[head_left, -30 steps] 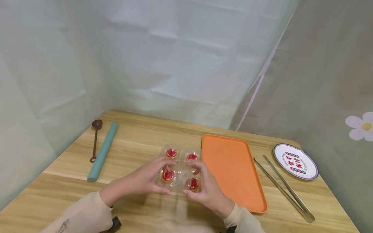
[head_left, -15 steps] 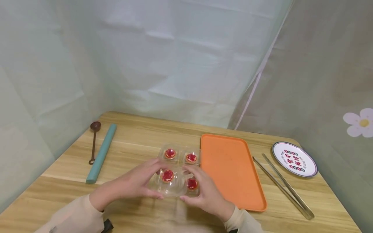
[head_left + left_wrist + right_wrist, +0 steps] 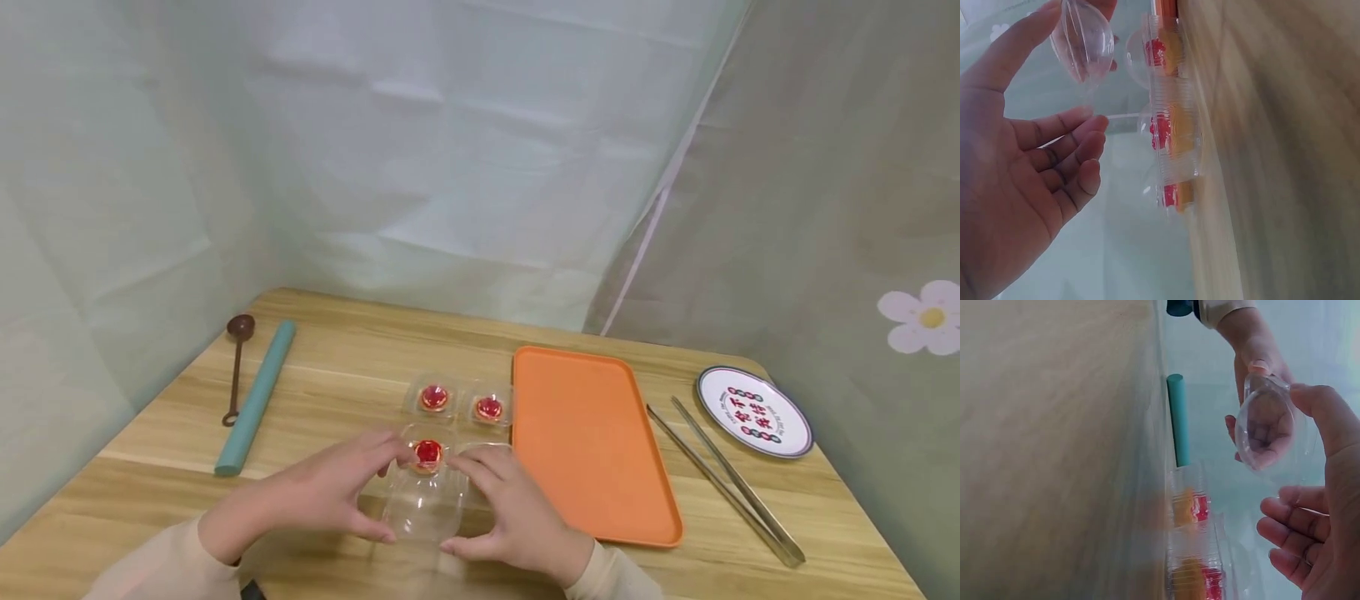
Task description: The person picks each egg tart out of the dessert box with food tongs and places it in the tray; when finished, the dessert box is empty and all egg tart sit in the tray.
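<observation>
Between both hands a clear plastic lid (image 3: 423, 504) is held off the table, tilted, in front of several small clear boxes. My left hand (image 3: 330, 487) pinches its left side with thumb and fingertips, and my right hand (image 3: 513, 517) grips its right side likewise. The right wrist view shows the domed lid (image 3: 1266, 428) apart from the boxes. Each box holds a tart with a red glossy top, such as the back-left tart (image 3: 433, 398), the back-right tart (image 3: 488, 408) and the front-left tart (image 3: 427, 455). The right hand hides the front-right spot in the head view.
An orange tray (image 3: 592, 442) lies right of the boxes. Beyond it are metal tongs (image 3: 731, 483) and a white plate (image 3: 756, 412) with printed characters. At the left lie a teal rod (image 3: 257, 400) and a brown ladle (image 3: 238, 362). Curtains stand behind the wooden table (image 3: 352, 342).
Both hands have drawn back towards the body and slightly left, lifting the clear lid away from the front-left box. The boxes and tarts stay in place.
</observation>
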`<action>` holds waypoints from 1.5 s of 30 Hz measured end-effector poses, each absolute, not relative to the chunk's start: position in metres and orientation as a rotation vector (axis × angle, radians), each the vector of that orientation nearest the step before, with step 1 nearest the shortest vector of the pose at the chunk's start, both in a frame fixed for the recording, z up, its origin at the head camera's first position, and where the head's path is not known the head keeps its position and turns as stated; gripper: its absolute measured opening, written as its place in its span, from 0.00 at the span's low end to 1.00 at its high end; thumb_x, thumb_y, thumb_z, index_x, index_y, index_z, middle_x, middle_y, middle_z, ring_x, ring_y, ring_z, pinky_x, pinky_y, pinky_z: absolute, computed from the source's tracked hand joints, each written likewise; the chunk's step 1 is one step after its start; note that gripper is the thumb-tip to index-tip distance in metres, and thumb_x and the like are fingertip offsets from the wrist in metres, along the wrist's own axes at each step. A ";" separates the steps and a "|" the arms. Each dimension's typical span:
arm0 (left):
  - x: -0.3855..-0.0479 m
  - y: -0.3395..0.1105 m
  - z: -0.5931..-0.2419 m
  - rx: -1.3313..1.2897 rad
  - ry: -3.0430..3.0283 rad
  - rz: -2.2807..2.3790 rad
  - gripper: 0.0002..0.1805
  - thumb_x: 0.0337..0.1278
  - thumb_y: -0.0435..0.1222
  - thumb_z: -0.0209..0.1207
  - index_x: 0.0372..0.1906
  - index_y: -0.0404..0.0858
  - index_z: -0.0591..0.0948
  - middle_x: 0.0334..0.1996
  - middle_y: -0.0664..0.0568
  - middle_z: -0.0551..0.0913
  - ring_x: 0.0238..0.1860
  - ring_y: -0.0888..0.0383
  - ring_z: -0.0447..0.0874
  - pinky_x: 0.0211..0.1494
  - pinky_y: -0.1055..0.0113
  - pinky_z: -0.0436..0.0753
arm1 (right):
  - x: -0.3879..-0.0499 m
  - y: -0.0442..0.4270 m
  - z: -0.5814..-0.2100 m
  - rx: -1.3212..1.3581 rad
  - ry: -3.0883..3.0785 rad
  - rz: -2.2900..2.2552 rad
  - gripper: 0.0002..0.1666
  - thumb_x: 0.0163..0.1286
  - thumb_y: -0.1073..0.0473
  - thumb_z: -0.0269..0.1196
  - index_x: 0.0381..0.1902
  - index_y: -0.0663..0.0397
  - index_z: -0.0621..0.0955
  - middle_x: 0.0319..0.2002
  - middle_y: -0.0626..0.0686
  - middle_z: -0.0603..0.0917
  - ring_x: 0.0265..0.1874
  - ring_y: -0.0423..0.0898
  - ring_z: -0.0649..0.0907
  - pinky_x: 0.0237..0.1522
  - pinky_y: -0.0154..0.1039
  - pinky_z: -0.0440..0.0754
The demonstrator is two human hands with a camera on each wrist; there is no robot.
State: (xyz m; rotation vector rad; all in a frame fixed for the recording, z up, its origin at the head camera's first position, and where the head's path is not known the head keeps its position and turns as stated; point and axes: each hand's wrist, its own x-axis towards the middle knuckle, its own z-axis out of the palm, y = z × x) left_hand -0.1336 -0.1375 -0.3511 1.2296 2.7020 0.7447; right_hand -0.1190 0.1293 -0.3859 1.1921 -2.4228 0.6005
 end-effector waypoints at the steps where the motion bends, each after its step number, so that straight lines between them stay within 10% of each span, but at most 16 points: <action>1: -0.132 -0.138 -0.351 1.221 2.696 0.743 0.37 0.40 0.58 0.70 0.54 0.43 0.74 0.47 0.57 0.76 0.41 0.64 0.74 0.40 0.71 0.79 | -0.119 0.128 -0.386 1.201 -2.400 0.560 0.48 0.44 0.35 0.74 0.60 0.53 0.76 0.53 0.45 0.78 0.55 0.42 0.76 0.60 0.39 0.74; 45: -0.124 -0.166 -0.367 1.152 2.736 0.400 0.49 0.34 0.67 0.65 0.64 0.45 0.71 0.49 0.61 0.74 0.46 0.66 0.75 0.51 0.62 0.83 | -0.107 0.093 -0.400 1.239 -2.465 0.118 0.48 0.51 0.23 0.62 0.59 0.49 0.76 0.53 0.44 0.80 0.51 0.40 0.77 0.59 0.33 0.74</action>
